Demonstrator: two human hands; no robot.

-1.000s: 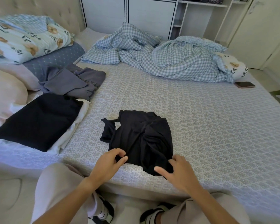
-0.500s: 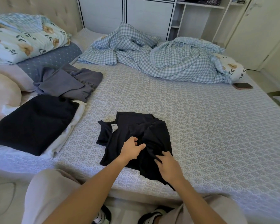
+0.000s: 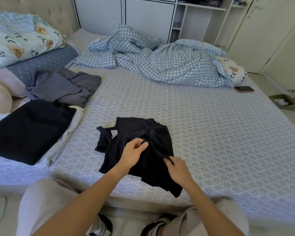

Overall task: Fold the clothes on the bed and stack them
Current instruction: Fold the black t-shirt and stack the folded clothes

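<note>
Soft, even daylight, slightly dim and cool; faint shadows, no glare, focus sharp, wide-angle bending at the edges.

A black shirt point(image 3: 136, 149) lies rumpled and half folded on the bed point(image 3: 211, 133), near its front edge, a white label showing at its left side. Left of the shirt, by the bed's left edge, a folded black garment point(image 3: 29, 130) rests flat on a folded white one point(image 3: 70, 132), forming a stack. Just behind the stack, farther from the shirt, lies a loosely heaped grey garment point(image 3: 63, 87), not folded
</note>
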